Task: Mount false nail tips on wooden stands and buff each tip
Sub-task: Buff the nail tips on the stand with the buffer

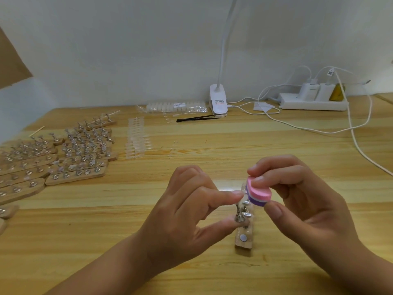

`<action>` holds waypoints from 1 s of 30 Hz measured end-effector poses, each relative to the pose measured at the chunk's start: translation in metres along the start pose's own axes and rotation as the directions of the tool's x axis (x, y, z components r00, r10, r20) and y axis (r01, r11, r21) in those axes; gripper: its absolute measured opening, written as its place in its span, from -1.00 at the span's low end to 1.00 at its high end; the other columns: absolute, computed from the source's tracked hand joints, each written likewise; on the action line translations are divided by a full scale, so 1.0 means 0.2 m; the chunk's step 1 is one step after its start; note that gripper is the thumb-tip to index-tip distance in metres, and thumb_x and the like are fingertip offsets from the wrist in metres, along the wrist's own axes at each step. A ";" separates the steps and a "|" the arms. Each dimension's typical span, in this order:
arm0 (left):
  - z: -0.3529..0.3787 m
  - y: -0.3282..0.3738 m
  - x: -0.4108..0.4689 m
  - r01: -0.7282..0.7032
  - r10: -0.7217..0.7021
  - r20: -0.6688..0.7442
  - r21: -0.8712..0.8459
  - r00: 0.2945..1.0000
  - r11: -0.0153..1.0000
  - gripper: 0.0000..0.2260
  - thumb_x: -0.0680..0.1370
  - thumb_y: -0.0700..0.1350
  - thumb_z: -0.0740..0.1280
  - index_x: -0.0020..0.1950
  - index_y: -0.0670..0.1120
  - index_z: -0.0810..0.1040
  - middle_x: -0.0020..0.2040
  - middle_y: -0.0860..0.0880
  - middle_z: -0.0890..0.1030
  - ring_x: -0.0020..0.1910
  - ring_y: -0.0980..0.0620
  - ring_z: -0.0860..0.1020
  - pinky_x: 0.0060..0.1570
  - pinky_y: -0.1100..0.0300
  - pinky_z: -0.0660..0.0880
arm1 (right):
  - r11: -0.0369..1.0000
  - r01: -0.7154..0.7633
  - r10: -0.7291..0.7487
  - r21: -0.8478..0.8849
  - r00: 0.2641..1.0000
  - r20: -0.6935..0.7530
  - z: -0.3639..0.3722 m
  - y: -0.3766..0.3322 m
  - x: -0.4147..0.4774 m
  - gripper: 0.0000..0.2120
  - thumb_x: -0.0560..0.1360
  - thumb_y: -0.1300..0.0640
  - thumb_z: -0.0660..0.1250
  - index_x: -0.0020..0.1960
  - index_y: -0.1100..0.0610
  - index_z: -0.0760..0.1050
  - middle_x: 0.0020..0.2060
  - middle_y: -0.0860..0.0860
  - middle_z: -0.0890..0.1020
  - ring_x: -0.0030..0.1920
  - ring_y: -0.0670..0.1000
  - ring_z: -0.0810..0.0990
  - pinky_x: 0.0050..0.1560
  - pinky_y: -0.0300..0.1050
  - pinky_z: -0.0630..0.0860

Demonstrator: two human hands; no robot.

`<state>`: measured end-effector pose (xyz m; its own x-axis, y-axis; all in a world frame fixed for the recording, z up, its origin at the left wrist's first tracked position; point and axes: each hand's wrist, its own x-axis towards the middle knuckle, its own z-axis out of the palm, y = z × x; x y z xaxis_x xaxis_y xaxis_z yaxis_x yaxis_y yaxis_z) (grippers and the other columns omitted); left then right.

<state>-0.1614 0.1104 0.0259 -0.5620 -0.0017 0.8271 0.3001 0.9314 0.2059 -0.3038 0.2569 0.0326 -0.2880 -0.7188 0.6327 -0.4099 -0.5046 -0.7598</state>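
The step in hand looked like buffing. The right hand pinched a small pink, white & purple foam buffer block btw. its thumb & first fingers. The left hand pinched a small silver metal peg, pointer finger up top & thumb under.

A clear false nail tip seemed to sit on top of that peg, touching the block's purple side. It was see-through & hard to make out.

At 6 o'clock from the block lay a short light wooden stand w/ a round silver magnet on it, flat on the yellow wooden table. Whether the peg stood on the stand or was lifted off could not be told.

At 10 o'clock from the hands, well apart, lay many more wooden stands with pegs, side by side. Some seemed to have tips on, so prob. a good part of the job was done. At 11 o'clock lay strips of clear nail tips.

Next, the block likely needed soft rubs back & forth over the tip. The left hand would need to hold the peg tight so it did not twist. The tip looked thin, so a hard push might pop it off. Then the peg would prob. go onto the stand's magnet.
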 end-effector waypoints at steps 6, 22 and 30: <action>0.00 0.00 0.00 -0.003 0.003 0.020 0.001 1.000 1.000 -0.71 0.45 -0.05 0.46 0.09 -0.10 0.49 -0.23 0.11 0.32 -0.17 0.24 0.28 -0.03 0.08 0.46 | 1.000 -0.010 0.010 0.027 1.000 0.001 0.00 -0.02 0.00 -0.85 0.48 0.17 0.35 0.05 0.10 0.56 0.06 0.05 0.56 0.16 0.10 0.55 0.18 -0.16 0.47; 0.01 0.00 -0.01 0.007 -0.006 0.002 -0.026 1.000 1.000 -0.71 0.46 -0.04 0.46 0.09 -0.10 0.49 -0.24 0.10 0.32 -0.22 0.18 0.33 -0.07 0.04 0.46 | 0.997 -0.011 0.009 0.077 1.000 0.030 0.01 -0.01 -0.02 -0.83 0.50 0.09 0.41 0.05 0.11 0.52 0.10 0.09 0.55 0.18 0.14 0.55 0.19 -0.06 0.48; 0.01 0.00 -0.01 0.008 -0.008 -0.001 -0.024 1.000 1.000 -0.71 0.44 -0.07 0.47 0.09 -0.11 0.49 -0.24 0.10 0.32 -0.22 0.17 0.34 -0.08 0.04 0.46 | 0.994 -0.069 0.068 0.088 0.998 0.014 0.01 -0.01 -0.01 -0.83 0.46 0.16 0.40 0.04 0.10 0.52 0.08 0.06 0.60 0.19 0.12 0.58 0.19 -0.11 0.51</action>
<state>-0.1620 0.1110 0.0234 -0.5635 -0.0096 0.8261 0.3144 0.9222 0.2252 -0.3003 0.2591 0.0326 -0.3027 -0.7581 0.5776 -0.3117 -0.4939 -0.8117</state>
